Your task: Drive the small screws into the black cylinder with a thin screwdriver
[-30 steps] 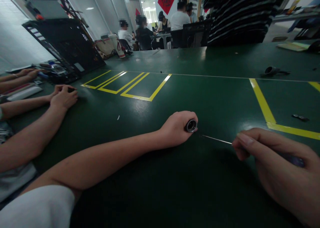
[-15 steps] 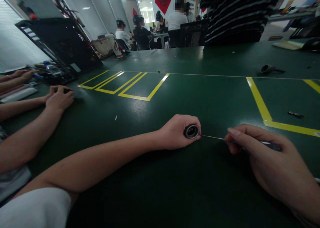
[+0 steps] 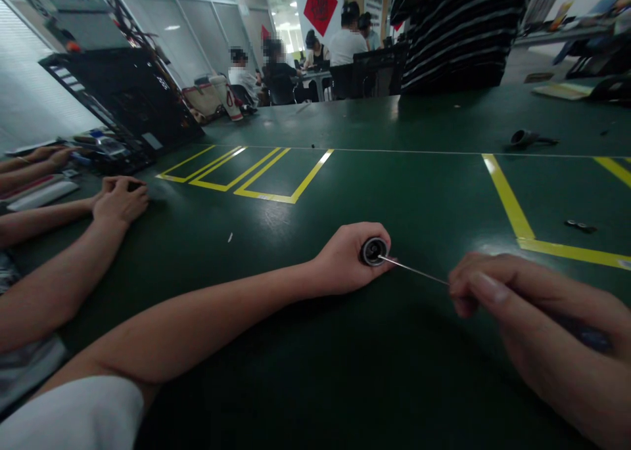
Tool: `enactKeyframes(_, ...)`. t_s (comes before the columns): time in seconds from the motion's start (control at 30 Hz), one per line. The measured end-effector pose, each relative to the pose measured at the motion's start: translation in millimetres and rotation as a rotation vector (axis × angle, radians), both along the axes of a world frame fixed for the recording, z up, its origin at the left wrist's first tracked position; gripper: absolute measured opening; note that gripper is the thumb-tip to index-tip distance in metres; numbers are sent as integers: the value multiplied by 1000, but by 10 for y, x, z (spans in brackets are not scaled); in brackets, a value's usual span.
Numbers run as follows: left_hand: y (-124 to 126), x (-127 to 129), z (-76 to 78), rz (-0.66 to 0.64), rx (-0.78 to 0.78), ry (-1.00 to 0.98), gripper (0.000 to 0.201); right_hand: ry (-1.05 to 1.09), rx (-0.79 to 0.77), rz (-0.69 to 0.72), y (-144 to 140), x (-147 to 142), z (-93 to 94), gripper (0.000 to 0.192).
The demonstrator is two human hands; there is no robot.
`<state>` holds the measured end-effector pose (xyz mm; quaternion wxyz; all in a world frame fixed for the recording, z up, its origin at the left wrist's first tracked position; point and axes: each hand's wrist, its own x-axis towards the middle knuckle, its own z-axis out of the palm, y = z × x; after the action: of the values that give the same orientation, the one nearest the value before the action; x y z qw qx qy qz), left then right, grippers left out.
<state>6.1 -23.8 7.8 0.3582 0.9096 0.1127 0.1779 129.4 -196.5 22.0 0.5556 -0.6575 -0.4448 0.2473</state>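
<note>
Resting on the green table (image 3: 419, 194), your left hand (image 3: 345, 259) is curled around a small metal ring (image 3: 373, 251), its opening facing your right hand (image 3: 537, 325), which pinches a thin screwdriver (image 3: 419, 272); its tip sits inside the ring's mouth

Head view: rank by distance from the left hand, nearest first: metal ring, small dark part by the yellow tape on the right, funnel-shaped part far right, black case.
1. Metal ring, held in the left hand.
2. Small dark part, right, beside the yellow tape.
3. Funnel-shaped part, far right, and black case, far left: too close to call.
</note>
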Motion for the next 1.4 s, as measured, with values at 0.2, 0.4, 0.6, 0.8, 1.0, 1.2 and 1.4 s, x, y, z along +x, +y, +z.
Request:
enactKeyframes(0.2,-30,3,-35,32,176,8,11,-552,116,261,42,-74,43,11)
enactKeyframes(0.4,-68,1,-16,9,414,17,5,-861,230,276,44,-135,74,14)
enactKeyframes(0.6,-70,-12,5,-72,409,29,4,-290,2,162,49,-4,66,16)
enactKeyframes(0.8,-55,-7,23,-99,310,-23,7,370,-61,46,151,63,-14,24)
enactKeyframes(1.0,-65,1,4,-74,358,25,3,-217,42,109,16,-22,36,14)
enactKeyframes(1.2,-97,-14,12,-94,525,114,5,-858,263,251,-13,-158,97,13)
enactKeyframes(1.4,-99,-28,15,-145,544,100,4,-423,68,182,22,15,42,12)
